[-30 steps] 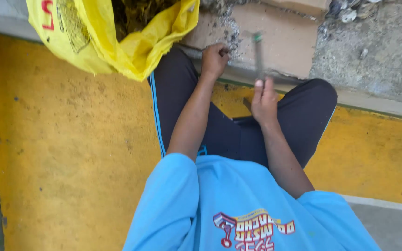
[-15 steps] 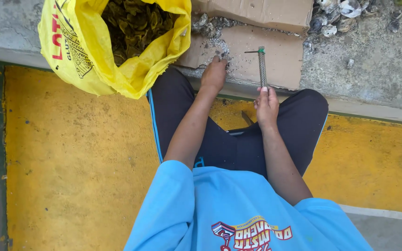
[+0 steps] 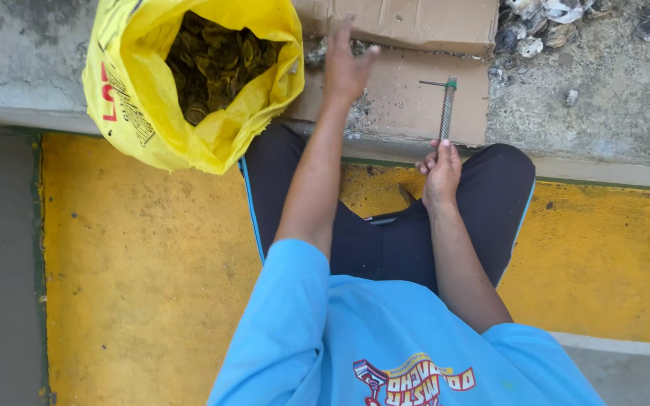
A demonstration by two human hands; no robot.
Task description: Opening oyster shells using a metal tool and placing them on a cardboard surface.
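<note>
Fingers [image 3: 434,159] gripping metal rod [image 3: 446,111], cardboard [image 3: 408,90], yellow sack [image 3: 189,75] beside

left hand [image 3: 346,64] lifted off cardboard [image 3: 408,98], nearer yellow sack [image 3: 212,135]

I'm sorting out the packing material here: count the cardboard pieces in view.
2. One cardboard sheet lies flat on the ledge under the left hand; a second cardboard piece lies behind it, overlapping. More may be hidden.
</note>
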